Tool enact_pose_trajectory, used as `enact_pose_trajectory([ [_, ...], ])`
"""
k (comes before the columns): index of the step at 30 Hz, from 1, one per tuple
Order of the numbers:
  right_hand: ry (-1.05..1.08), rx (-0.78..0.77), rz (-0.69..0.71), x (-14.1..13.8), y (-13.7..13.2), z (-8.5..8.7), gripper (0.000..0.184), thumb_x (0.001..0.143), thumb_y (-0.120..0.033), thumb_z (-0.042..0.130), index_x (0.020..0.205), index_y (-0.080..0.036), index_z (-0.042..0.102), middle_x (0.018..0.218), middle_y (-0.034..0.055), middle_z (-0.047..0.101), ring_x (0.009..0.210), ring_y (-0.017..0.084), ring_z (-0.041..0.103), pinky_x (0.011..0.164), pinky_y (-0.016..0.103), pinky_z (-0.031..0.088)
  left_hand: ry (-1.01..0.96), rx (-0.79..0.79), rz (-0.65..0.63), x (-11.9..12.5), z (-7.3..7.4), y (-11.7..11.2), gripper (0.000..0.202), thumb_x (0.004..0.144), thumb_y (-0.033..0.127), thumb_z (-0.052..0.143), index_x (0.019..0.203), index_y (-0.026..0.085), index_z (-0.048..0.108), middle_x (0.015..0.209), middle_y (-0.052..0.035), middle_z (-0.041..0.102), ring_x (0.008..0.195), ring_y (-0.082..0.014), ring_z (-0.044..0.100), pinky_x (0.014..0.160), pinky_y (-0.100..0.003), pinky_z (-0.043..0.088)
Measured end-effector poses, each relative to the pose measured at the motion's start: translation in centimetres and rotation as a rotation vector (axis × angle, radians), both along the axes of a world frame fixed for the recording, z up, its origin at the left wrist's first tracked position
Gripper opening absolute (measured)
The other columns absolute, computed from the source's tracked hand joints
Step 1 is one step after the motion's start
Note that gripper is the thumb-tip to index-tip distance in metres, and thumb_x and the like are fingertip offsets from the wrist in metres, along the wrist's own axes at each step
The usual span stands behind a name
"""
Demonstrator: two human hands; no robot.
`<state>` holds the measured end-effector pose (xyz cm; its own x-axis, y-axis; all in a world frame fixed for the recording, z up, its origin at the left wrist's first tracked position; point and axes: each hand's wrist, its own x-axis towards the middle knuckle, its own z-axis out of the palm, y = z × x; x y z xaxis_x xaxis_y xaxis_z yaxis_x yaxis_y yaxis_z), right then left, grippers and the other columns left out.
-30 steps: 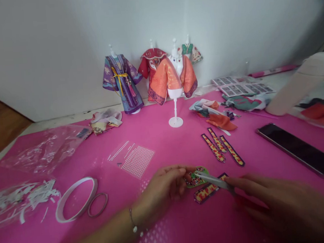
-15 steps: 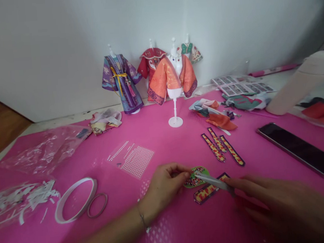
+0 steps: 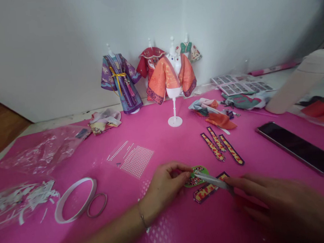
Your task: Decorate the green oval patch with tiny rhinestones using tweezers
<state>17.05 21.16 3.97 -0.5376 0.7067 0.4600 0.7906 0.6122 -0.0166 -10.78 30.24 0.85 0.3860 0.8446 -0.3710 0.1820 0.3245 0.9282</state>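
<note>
The bare left forearm (image 3: pixel 103 232) slants up from the lower left, its slim wrist (image 3: pixel 145 209) almost straight. The bare left hand (image 3: pixel 163 185) is bent forward, 2 digits, thumb and index finger, drawn close at their tips. The bare right hand (image 3: pixel 291 201), blurred and shadowed, reaches in from the lower right in a grip, 1 finger (image 3: pixel 248 184) stretched leftward.

Lettering, numerals, brands: none legible. Printed sheets (image 3: pixel 232 89), back right: rows of small panels, any wording too small to make out. Phone (image 3: pixel 298 146), right: dark screen, no readable characters.
</note>
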Motion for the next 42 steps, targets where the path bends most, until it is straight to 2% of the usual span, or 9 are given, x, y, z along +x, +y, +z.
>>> enact_pose_trajectory([
  [3,-0.010,-0.006,0.011,0.2,-0.1,-0.2,0.038,0.110,-0.011,0.046,0.120,-0.024,0.081,0.093,0.0031,0.091,0.061,0.021,0.085,0.047,0.027,0.059,0.002,-0.008,-0.009,0.0,0.0,0.0,0.013,0.089,0.034,0.085,0.090,0.021,0.082,0.052,0.0091,0.058,0.044,-0.0105,0.046,0.051,-0.023,0.037],
  [10,-0.032,-0.019,0.002,0.5,-0.4,-0.5,0.038,0.110,-0.013,0.047,0.120,-0.025,0.081,0.094,0.0042,0.091,0.061,0.022,0.085,0.046,0.028,0.059,0.003,-0.005,0.010,0.3,-0.4,-0.2,0.009,0.086,0.023,0.081,0.086,0.023,0.072,0.052,0.0105,0.058,0.043,-0.0104,0.046,0.049,-0.022,0.037],
  [16,-0.034,-0.022,-0.007,0.3,-0.2,-0.5,0.038,0.112,-0.014,0.046,0.119,-0.023,0.082,0.091,0.0036,0.090,0.059,0.022,0.084,0.045,0.029,0.058,-0.009,0.004,0.001,0.1,0.1,-0.3,0.011,0.086,0.025,0.083,0.091,0.022,0.074,0.057,0.0094,0.062,0.044,-0.0104,0.049,0.050,-0.023,0.037],
  [21,-0.018,-0.025,0.005,0.4,-0.3,-0.4,0.038,0.108,-0.011,0.049,0.118,-0.024,0.083,0.094,0.0040,0.091,0.061,0.022,0.085,0.047,0.028,0.060,0.011,0.045,0.013,-0.4,1.4,-0.5,0.014,0.092,0.035,0.082,0.094,0.022,0.080,0.048,0.0137,0.048,0.042,-0.0083,0.035,0.048,-0.024,0.026],
  [25,0.009,-0.002,0.024,0.5,-0.2,-0.5,0.039,0.107,-0.008,0.049,0.124,-0.025,0.078,0.095,0.0002,0.091,0.061,0.019,0.085,0.048,0.027,0.059,0.027,-0.054,-0.024,-0.5,2.0,-0.6,0.015,0.093,0.036,0.081,0.096,0.021,0.080,0.048,0.0129,0.049,0.040,-0.0091,0.036,0.046,-0.023,0.027],
  [28,0.016,0.012,0.038,0.4,-0.1,-0.4,0.038,0.108,-0.007,0.048,0.127,-0.026,0.074,0.092,-0.0028,0.089,0.058,0.017,0.082,0.048,0.027,0.057,-0.001,-0.170,-0.065,-0.4,1.9,-0.7,0.020,0.095,0.041,0.082,0.094,0.021,0.079,0.049,0.0116,0.052,0.039,-0.0091,0.036,0.045,-0.023,0.029],
  [30,0.009,0.034,0.038,0.3,-0.2,-0.3,0.037,0.109,-0.007,0.047,0.129,-0.025,0.072,0.093,-0.0018,0.089,0.058,0.018,0.083,0.048,0.028,0.058,-0.009,-0.206,-0.079,-0.2,1.7,-0.8,0.025,0.097,0.045,0.083,0.091,0.022,0.078,0.048,0.0114,0.051,0.038,-0.0090,0.035,0.044,-0.022,0.028],
  [42,-0.012,0.030,0.064,-0.2,-0.1,-0.1,0.041,0.105,-0.006,0.047,0.134,-0.025,0.069,0.094,0.0009,0.090,0.062,0.021,0.085,0.046,0.028,0.059,-0.019,-0.247,-0.066,0.0,1.6,-1.2,0.032,0.098,0.049,0.085,0.086,0.023,0.072,0.046,0.0124,0.048,0.037,-0.0081,0.029,0.043,-0.022,0.024],
])
